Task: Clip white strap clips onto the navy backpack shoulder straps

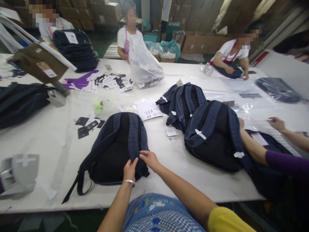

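Note:
A navy backpack (108,161) lies in front of me with its black back panel and shoulder straps facing up. Its right shoulder strap (134,135) runs down to where both my hands meet. With thumb and fingers pinched, my left hand (129,170) grips the lower end of this strap. My right hand (150,160) pinches at the same spot from the right side; whether a small piece sits between the fingertips cannot be made out. The other strap (83,166) trails loose at the lower left, its webbing end on the table.
More navy backpacks (212,135) with white strap wraps lie to the right, beside a co-worker's purple-sleeved arm (277,161). Black and white tags (84,130) and a handwritten sheet (149,111) lie beyond my backpack. Across the table (60,180), people handle bags and a plastic sack (143,61).

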The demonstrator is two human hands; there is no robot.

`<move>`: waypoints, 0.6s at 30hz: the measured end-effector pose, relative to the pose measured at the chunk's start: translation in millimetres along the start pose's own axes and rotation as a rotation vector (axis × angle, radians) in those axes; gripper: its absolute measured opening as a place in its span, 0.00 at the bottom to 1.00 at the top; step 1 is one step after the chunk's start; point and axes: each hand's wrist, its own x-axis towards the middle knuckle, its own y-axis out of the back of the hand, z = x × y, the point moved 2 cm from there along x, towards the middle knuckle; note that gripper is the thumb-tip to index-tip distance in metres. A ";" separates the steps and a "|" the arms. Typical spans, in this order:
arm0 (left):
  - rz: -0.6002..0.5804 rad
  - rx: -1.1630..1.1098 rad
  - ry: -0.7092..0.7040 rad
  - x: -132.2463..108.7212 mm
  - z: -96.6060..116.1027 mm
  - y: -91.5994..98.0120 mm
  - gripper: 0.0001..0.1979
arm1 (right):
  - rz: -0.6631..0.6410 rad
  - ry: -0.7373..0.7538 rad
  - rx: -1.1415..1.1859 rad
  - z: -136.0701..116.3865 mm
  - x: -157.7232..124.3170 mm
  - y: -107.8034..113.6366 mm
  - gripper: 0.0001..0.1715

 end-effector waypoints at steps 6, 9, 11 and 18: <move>0.055 0.054 -0.028 8.2 -0.6 9.3 0.10 | 0.384 0.133 -0.539 32.1 -31.7 127.9 0.13; 0.049 0.026 0.022 8.1 -1.1 9.9 0.11 | 0.578 0.006 -0.813 48.0 -36.2 187.7 0.16; 0.053 0.013 0.042 6.9 -0.5 9.3 0.10 | 0.605 -0.043 -0.861 55.5 -33.0 203.8 0.17; 0.024 0.018 0.046 -2.8 5.6 10.9 0.11 | 0.623 -0.198 -0.863 67.6 -20.4 202.5 0.14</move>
